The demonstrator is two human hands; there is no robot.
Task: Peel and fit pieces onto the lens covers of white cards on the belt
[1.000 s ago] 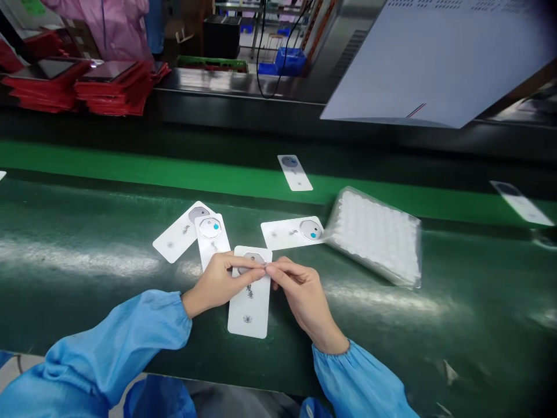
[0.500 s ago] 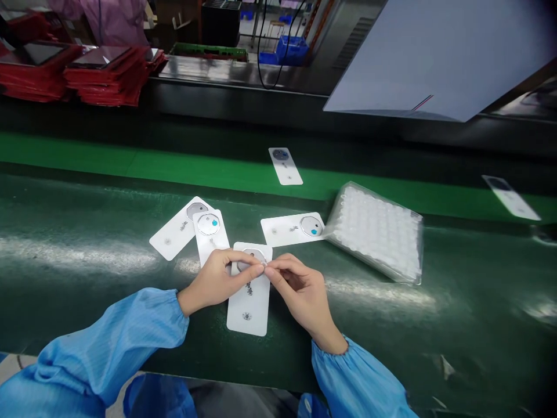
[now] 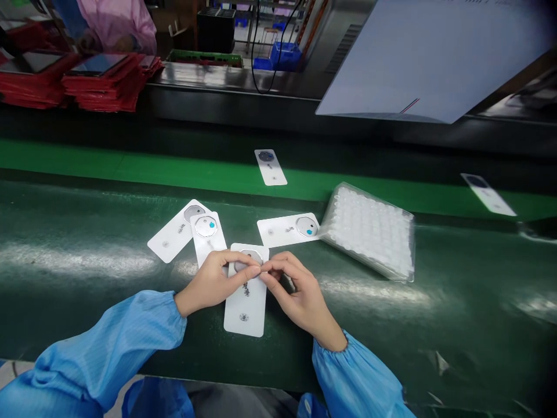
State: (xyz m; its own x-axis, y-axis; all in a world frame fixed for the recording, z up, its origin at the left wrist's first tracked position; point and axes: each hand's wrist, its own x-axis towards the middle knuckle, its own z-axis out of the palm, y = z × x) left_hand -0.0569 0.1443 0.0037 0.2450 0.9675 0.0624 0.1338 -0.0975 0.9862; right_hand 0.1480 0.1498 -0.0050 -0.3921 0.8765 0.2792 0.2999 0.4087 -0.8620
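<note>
A white rounded card [image 3: 244, 302] with a silver disc and black writing lies upright before me on the green work surface. My left hand [image 3: 221, 278] is over its upper left part, thumb and forefinger pinched at the disc. From the other side my right hand [image 3: 298, 290] meets it, thumb and fingertips close together by the disc's right edge. Anything between the fingertips is too small to make out. Two similar cards overlap to the left, a tilted card [image 3: 169, 235] and a card with a blue dot [image 3: 208, 235]. Another card [image 3: 285, 229] lies sideways, touching or near a clear tray [image 3: 369, 232] of white pieces.
On the bright green strip beyond lie a card [image 3: 270, 167] and a farther card [image 3: 488, 194]. Red-wrapped stacks [image 3: 102, 87] stand at the back left, near a person in pink [image 3: 126, 26]. A large white sheet [image 3: 418, 64] hangs at the upper right.
The view has shifted slightly. The cards on the green strip have moved left relative to the near cards. My right thumb has parted a little from the left fingertips. More of the person in pink shows.
</note>
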